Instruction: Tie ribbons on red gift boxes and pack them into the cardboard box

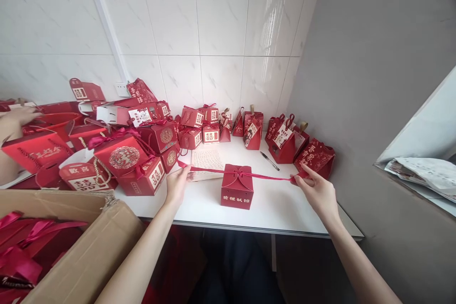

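**Pink ribbon [210,170] stretched across a small red box [237,195]**

You sat or stood at a white table [192,206] with a dark edge, set against a wall of pale, grey-veined tiles [178,14]. A plain grey wall [359,80] closed off the right side, with papers [416,175] stacked in a recess there. A white socket [121,89] showed on the tiles behind the heaped packaging.

The small red box stood upright near the table's front edge, between your hands and in front of you. Its ribbon passed through the curved flaps on top. Your left hand [177,184] pinched one end and your right hand [317,191] the other, well apart, so the ribbon ran nearly straight.

The box's front read 前程似锦 in pale characters. To the left, a pile of red gift boxes [137,185] carried 囍 labels and a round gold emblem; a smaller cluster [211,134] by the tiles bore 囍 too. Peaked boxes with loop handles [285,149] stood at the right, their lettering too small to read surely. A sheet of handwriting [208,156] lay behind your left hand, its lines illegible, and a pen [270,161] rested near the peaked boxes.

An open cardboard carton [117,228] of ribboned red packaging filled the lower left; another person's hand [19,121] was among the red bags beyond.
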The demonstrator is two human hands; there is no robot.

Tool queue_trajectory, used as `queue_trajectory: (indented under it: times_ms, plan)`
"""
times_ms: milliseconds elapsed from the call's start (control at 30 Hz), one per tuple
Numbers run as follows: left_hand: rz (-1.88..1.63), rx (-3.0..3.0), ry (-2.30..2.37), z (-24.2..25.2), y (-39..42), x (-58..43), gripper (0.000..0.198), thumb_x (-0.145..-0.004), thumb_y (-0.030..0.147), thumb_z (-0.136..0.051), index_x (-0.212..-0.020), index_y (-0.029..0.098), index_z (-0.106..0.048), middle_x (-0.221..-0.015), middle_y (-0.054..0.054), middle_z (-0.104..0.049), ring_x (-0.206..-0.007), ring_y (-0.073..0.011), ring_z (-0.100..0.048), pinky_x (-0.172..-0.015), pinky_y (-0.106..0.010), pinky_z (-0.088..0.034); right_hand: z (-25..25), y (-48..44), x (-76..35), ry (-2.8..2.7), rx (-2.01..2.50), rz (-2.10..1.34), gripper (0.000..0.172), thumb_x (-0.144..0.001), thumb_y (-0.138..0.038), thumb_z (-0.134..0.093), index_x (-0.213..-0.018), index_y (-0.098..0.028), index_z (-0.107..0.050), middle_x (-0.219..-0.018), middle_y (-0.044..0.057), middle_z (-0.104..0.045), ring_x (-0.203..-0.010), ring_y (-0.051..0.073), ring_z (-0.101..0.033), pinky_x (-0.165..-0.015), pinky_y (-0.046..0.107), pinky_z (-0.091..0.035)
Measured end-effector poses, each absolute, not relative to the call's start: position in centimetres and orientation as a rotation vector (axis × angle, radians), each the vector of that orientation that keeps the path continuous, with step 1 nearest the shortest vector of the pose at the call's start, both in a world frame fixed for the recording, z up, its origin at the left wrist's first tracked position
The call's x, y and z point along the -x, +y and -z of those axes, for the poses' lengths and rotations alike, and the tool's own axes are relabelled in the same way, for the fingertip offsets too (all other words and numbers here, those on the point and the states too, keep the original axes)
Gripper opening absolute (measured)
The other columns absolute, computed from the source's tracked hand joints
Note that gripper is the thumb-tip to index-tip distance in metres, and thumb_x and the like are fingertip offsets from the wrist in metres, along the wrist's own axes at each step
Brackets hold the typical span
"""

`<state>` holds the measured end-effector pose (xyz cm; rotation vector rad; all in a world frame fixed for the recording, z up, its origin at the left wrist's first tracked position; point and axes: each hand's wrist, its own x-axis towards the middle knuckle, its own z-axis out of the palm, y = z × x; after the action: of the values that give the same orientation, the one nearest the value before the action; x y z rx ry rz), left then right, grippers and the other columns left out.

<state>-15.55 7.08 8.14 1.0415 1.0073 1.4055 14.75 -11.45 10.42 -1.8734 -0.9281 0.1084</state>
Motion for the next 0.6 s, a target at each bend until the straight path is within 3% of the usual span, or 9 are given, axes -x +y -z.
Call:
queue_trajectory:
  times_ms: [100, 167, 233, 400, 467, 600]
  plan:
    - [-1.446, -1.192, 1.116, -8.0, 7.1, 16.2, 0.026, -0.057, 0.021, -0.067, -0.082, 0.012, -0.062, -0.09, -0.01, -0.063, -0.088, -0.0258, -0.06, -0.079, -0.04, -0.048, -9.4, -11.5, -15.5, -1.021, 2.029, -0.113, 0.052, -0.074, -0.041, -0.051, -0.118, -0.013, -0.056, -0.073, 0.005, -0.069, -0.085, 0.028, -0.064, -0.072, 0.035, -0.047]
    - [-1.553, -1.467, 1.205, -8.4, 6.9, 16.1, 0.032, -0.062, 0.019, -0.062, -0.094, 0.016, -0.06, -0.108, -0.01, -0.058, -0.106, -0.0258, -0.053, -0.091, -0.039, -0.042, -9.1, -11.0, -15.6, -1.082, 2.098, 0.012, 0.047, -0.073, -0.043, -0.052, -0.11, -0.015, -0.06, -0.087, 0.009, -0.067, -0.086, 0.029, -0.062, -0.071, 0.037, -0.047]
    - [-1.482, -1.859, 1.164, -9.2, 6.3, 15.4, 0.028, -0.071, 0.022, -0.057, -0.098, 0.018, -0.057, -0.11, -0.009, -0.057, -0.11, -0.0238, -0.051, -0.095, -0.038, -0.039, -9.3, -10.3, -15.0, -1.184, 2.025, 0.126, 0.041, -0.074, -0.047, -0.053, -0.099, -0.017, -0.064, -0.101, 0.013, -0.062, -0.093, 0.029, -0.059, -0.075, 0.038, -0.047]
    - [-0.784, -2.212, 0.774, -10.5, 4.8, 12.7, 0.022, -0.081, 0.037, -0.05, -0.088, 0.019, -0.059, -0.096, -0.004, -0.063, -0.096, -0.0196, -0.058, -0.087, -0.031, -0.044, -11.0, -7.4, -11.5, -1.537, 1.716, -0.141, 0.036, -0.081, -0.053, -0.05, -0.088, -0.022, -0.065, -0.109, 0.01, -0.058, -0.106, 0.026, -0.052, -0.088, 0.037, -0.042]
    - [-0.738, -2.16, 0.75, -10.5, 4.7, 12.0, 0.022, -0.081, 0.039, -0.05, -0.082, 0.018, -0.058, -0.087, -0.003, -0.063, -0.087, -0.0182, -0.059, -0.082, -0.03, -0.045, -11.5, -6.4, -10.6, -1.588, 1.656, -0.371, 0.037, -0.08, -0.055, -0.051, -0.086, -0.021, -0.063, -0.101, 0.008, -0.061, -0.097, 0.024, -0.056, -0.084, 0.036, -0.043]
    - [-0.672, -1.96, 0.65, -10.7, 4.9, 11.6, 0.027, -0.079, 0.043, -0.051, -0.076, 0.017, -0.053, -0.068, 0.001, -0.056, -0.062, -0.0128, -0.054, -0.065, -0.026, -0.044, -11.4, -4.9, -10.7, -1.407, 1.613, -0.845, 0.046, -0.074, -0.063, -0.055, -0.075, -0.018, -0.057, -0.071, 0.003, -0.06, -0.067, 0.017, -0.055, -0.063, 0.029, -0.045]
